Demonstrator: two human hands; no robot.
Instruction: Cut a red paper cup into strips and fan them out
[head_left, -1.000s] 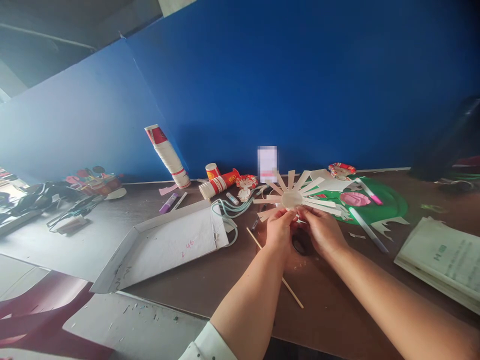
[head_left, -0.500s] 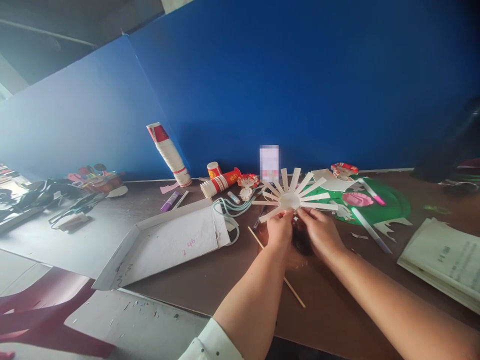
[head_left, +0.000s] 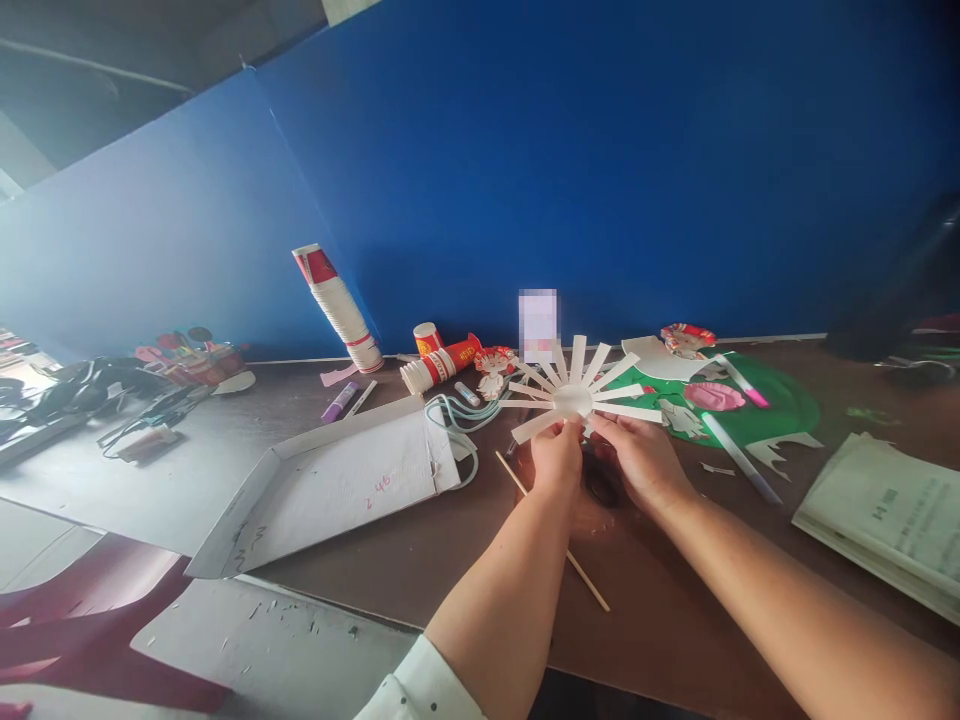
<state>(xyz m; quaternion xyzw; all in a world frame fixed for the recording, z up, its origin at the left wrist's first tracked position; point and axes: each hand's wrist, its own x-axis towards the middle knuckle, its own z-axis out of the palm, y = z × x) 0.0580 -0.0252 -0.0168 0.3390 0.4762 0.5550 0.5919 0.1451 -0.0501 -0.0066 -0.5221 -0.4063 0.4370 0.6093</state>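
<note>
A white paper cup cut into strips [head_left: 572, 402] is spread out like a flower above the table, its strips fanned around a round base. My left hand [head_left: 557, 458] is closed on its near edge, with the thumb by the base. Close beside it, my right hand [head_left: 637, 458] pinches the near right side of the same cut cup. A dark object [head_left: 600, 484], partly hidden, lies beneath the hands. Below my left forearm, a thin wooden stick [head_left: 589, 583] passes across the table.
A shallow white cardboard box lid [head_left: 330, 490] lies left. Behind it lean stacked paper cups [head_left: 341, 310] and more red cups [head_left: 442, 365]. A green round sheet [head_left: 787, 400] holds markers [head_left: 739, 455] and paper scraps. An open book [head_left: 885, 520] lies right; a blue partition [head_left: 600, 170] stands behind.
The cut cup has shifted slightly left and turned a little in my hands. My right fingers have moved slightly along its near edge.
</note>
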